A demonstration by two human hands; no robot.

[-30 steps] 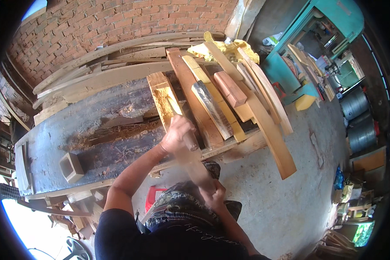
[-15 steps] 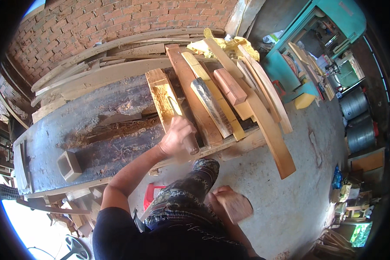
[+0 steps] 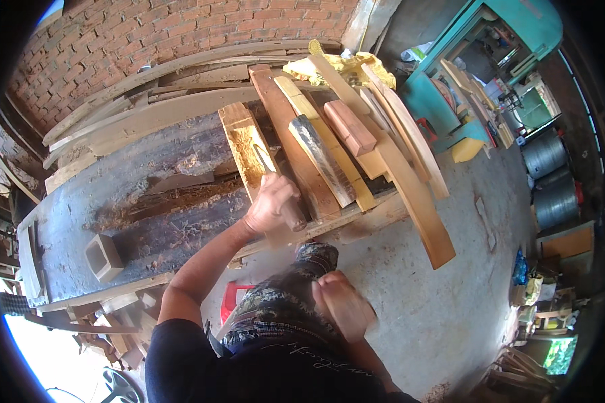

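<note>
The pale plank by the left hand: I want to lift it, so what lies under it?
The pale plank rests on the dark workbench, sawdust beside it. The left hand, gripping a tool, covers its near end; what lies directly underneath is hidden.

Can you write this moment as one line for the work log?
left hand: gripping chisel on pale plank | right hand: blurred, low, apart | surface: dark workbench

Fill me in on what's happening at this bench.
A person is working wood on a long, dark bench by a brick wall. The left hand grips a chisel, its blade set on a pale plank. The right hand is low by the knee, blurred, so whether it holds anything is unclear. More planks and curved pieces lie stacked beside it, and a small wooden block sits further left.
</note>
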